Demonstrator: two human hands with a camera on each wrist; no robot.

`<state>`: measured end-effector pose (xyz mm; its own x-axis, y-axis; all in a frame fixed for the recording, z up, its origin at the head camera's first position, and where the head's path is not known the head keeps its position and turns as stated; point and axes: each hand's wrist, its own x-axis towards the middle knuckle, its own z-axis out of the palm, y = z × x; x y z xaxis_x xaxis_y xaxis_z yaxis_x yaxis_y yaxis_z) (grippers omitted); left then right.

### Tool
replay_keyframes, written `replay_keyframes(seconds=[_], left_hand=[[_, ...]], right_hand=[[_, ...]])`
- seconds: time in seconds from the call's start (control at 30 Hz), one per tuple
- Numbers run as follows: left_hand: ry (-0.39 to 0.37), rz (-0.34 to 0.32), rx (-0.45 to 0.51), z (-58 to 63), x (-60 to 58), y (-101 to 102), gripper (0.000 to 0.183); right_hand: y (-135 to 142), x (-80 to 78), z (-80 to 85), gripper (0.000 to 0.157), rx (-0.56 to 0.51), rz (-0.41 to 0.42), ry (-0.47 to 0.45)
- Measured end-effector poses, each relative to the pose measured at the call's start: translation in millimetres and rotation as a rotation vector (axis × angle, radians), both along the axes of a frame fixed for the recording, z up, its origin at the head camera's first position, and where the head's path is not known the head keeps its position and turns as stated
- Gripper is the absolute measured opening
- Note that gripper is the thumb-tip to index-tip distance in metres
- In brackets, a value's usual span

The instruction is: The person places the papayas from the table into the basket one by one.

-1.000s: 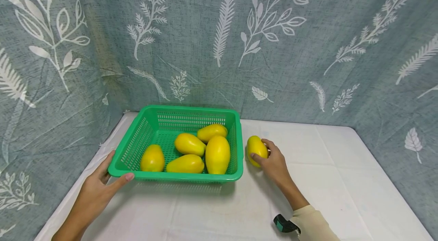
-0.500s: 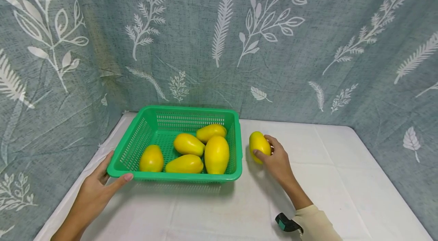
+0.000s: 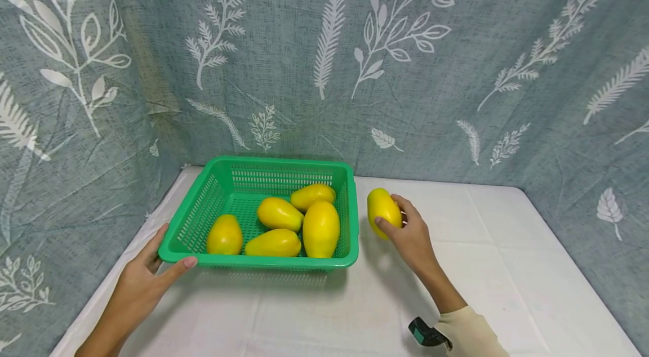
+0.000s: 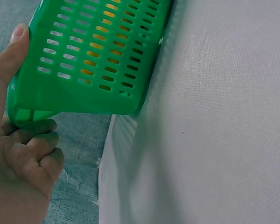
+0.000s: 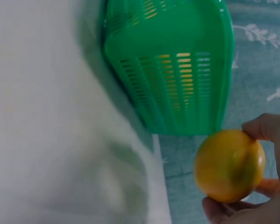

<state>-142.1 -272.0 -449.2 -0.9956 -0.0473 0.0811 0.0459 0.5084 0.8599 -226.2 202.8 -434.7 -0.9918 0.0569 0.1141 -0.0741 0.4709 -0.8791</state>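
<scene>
A yellow mango [image 3: 382,212] is in my right hand [image 3: 412,236], thumb on its near side and fingers round the far side. In the right wrist view the mango [image 5: 229,165] shows its rounded end, with a greenish patch, and looks raised off the table. It is just right of the green plastic basket [image 3: 263,260], apart from it in the head view. Several more yellow mangoes lie inside the basket, one mango [image 3: 225,235] apart at the left. My left hand [image 3: 137,286] grips the basket's near left corner, thumb on the rim and fingers curled beneath it [image 4: 28,151].
A white cloth [image 3: 487,267] covers the table. Blue-grey curtains [image 3: 284,53] with white leaf prints stand close behind it and at both sides. A black strap device [image 3: 427,333] sits at my right sleeve [image 3: 469,331].
My right hand has lifted the mango off the table, moving it slightly away from me. The left hand and the basket have stayed in place.
</scene>
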Motion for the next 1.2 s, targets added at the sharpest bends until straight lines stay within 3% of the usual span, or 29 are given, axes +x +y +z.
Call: replay_keyframes(seconds=[0.63,1.2], left_hand=[[0.017,-0.008,0.019,-1.4,0.0,0.9,0.094],[0.023,-0.01,0.009,1.8,-0.4,-0.1,0.095]], right_hand=[[-13.0,12.5,18.5,0.069,-0.049,0.024,0.055],[-29.6,23.7,33.0,0.07,-0.093,0.123,0.083]])
